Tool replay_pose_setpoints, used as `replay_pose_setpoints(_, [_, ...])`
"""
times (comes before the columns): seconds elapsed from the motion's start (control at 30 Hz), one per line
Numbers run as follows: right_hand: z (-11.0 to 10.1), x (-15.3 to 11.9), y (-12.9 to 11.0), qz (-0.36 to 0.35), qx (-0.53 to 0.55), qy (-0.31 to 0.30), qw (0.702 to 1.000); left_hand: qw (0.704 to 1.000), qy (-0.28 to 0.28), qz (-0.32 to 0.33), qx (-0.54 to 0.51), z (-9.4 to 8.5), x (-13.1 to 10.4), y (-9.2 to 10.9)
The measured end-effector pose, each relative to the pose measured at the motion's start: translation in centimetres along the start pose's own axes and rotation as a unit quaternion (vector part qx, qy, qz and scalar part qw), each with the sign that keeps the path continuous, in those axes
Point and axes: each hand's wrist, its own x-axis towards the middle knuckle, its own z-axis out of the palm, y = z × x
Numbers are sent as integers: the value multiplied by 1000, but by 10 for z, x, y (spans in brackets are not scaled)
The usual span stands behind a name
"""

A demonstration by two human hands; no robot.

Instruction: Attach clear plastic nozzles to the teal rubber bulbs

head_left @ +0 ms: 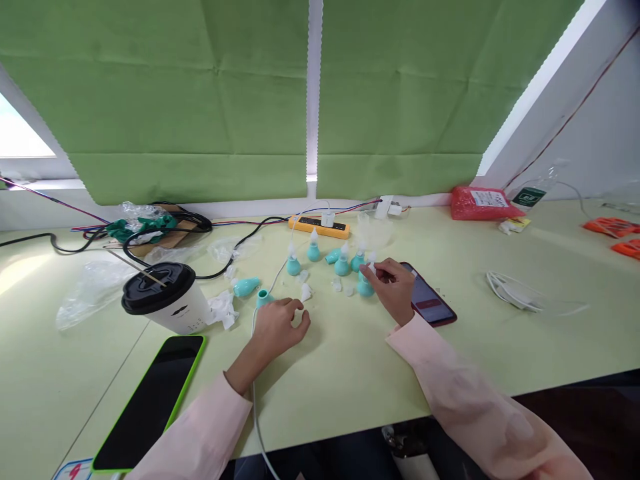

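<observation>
My right hand (393, 287) pinches the translucent white nozzle (371, 262) at the top of a teal squeeze bulb (365, 287), which stands upright on the table. My left hand (280, 325) rests low over the table, fingers loosely bent and thumb apart, with nothing visible in it. Just behind its knuckles, an uncapped teal bulb (263, 298) shows a round opening; whether the hand touches it I cannot tell. Another teal bulb (247, 287) lies on its side. Several bulbs with nozzles fitted, among them one bulb (313, 251), stand further back.
Small clear pieces (305, 292) lie between my hands. A lidded paper cup (167, 300) and a green-cased phone (153, 400) are at left. Beside my right wrist lies a red-cased phone (430, 297). A yellow power strip (320, 227) and black cable (235, 257) run behind.
</observation>
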Motion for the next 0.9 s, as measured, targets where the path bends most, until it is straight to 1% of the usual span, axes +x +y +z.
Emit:
replay_pose_setpoints(0.07, [-1, 3, 3, -8, -31, 8, 999, 996, -45, 0, 76, 1, 0, -1])
replay_pose_setpoints(0.17, [-3, 6, 9, -5, -55, 19, 998, 984, -114, -1, 137, 2, 0, -5])
replay_pose_setpoints(0.23, [-2, 7, 13, -2, -68, 13, 998, 977, -143, 7, 159, 1, 1, -8])
replay_pose_setpoints(0.3, [-1, 8, 17, 1, -83, -11, 997, 972, -158, 22, 171, -1, 1, -10])
replay_pose_setpoints(0.4, [-1, 9, 19, 8, -106, -48, 993, 967, -175, 38, 181, -4, 1, -12])
replay_pose_setpoints(0.57, [-1, 6, 18, -10, -140, -64, 988, 965, -185, 44, 183, -4, 2, -15])
replay_pose_setpoints(0.7, [1, 3, 19, -19, -156, -88, 984, 966, -187, 45, 171, -3, 1, -18])
replay_pose_setpoints(0.8, [2, 2, 19, -26, -158, -94, 983, 966, -185, 55, 169, -3, 1, -17])
replay_pose_setpoints(0.9, [3, 1, 14, -43, -153, -79, 984, 971, -170, 50, 162, -4, 3, -15])
